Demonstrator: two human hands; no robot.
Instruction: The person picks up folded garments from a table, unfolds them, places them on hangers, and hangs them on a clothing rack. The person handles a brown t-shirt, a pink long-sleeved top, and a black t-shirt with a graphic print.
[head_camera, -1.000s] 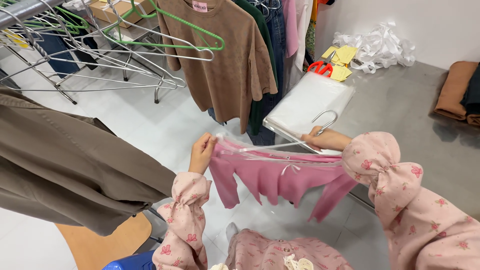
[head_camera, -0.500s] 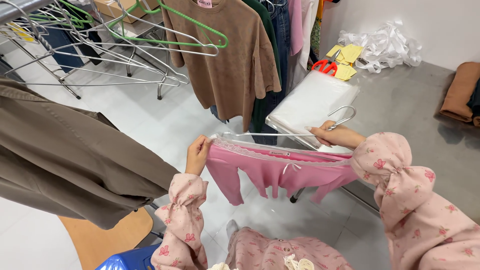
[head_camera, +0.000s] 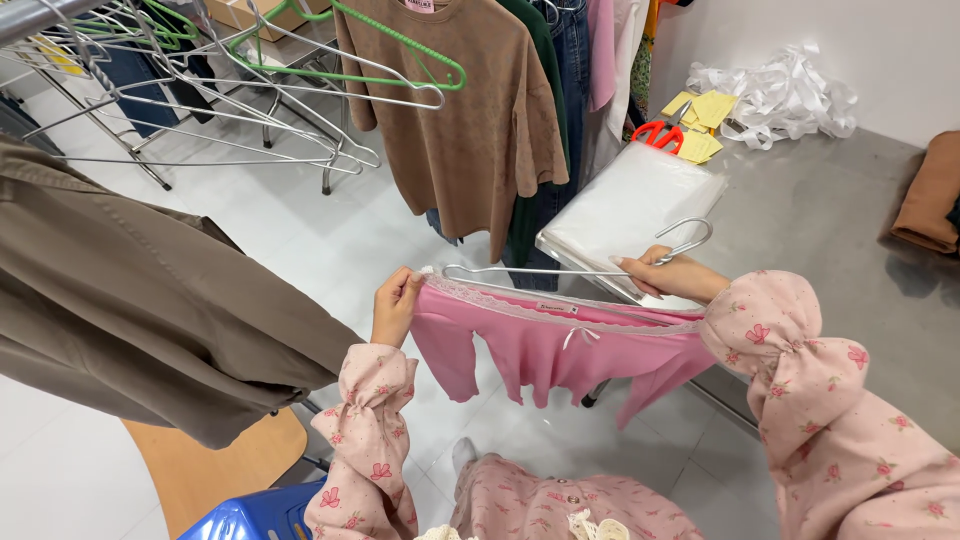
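The person's left hand (head_camera: 395, 305) pinches one shoulder of a pink top (head_camera: 560, 345) at its lace-trimmed neckline, fingers closed tight on the cloth. The right hand (head_camera: 668, 275) grips a silver wire hanger (head_camera: 590, 262) near its hook, at about 2 o'clock from the top, with the other shoulder seemingly held there too — the sleeve cuff hides that point, so it is hard to be sure. The top hangs stretched between both hands at the centre of the view, its short sleeves drooping.

To seat the garment well, the hanger's far arm would best slide under the left-hand shoulder while that hand keeps the neckline taut; the knit looks soft and stretchy, so a gentle pull should avoid distorting the lace edge. The thin wire is smooth and slippery, and the shoulders would need centring.

At 12 o'clock hangs a brown tee (head_camera: 455, 110) of matte, slightly textured cotton on a green hanger (head_camera: 395, 50). At 1 o'clock a stack of glossy clear bags (head_camera: 630, 205) lies on a grey table (head_camera: 830, 220) — beyond it, red-handled scissors (head_camera: 657, 134). At 9 o'clock drapes an olive garment (head_camera: 140, 300).
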